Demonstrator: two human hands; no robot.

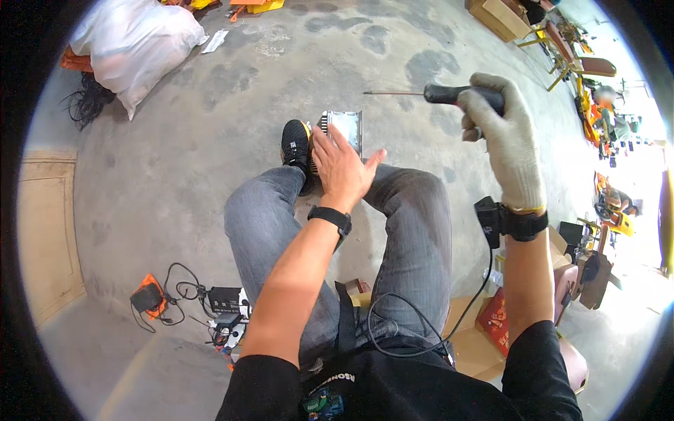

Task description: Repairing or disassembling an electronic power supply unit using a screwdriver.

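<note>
My bare left hand (pixel 340 168) lies over a silver metal piece (pixel 347 121) with a flat plate and a dark slotted side, between my legs beside my left black shoe (pixel 295 146). Its fingers are stretched out and apart, touching the piece and hiding part of it. My right hand (pixel 497 140), in a pale knit glove, grips a screwdriver (pixel 442 94) with a black handle. The screwdriver is held level above the floor to the right of the piece, its thin shaft pointing left and not touching it.
A white sack (pixel 137 49) is at the upper left, a wooden door (pixel 49 224) at the left. A power unit (pixel 225 298) and cables lie lower left. Cardboard boxes (pixel 465 312) and chairs (pixel 597 67) are at the right. A looped cable hangs from my right wrist.
</note>
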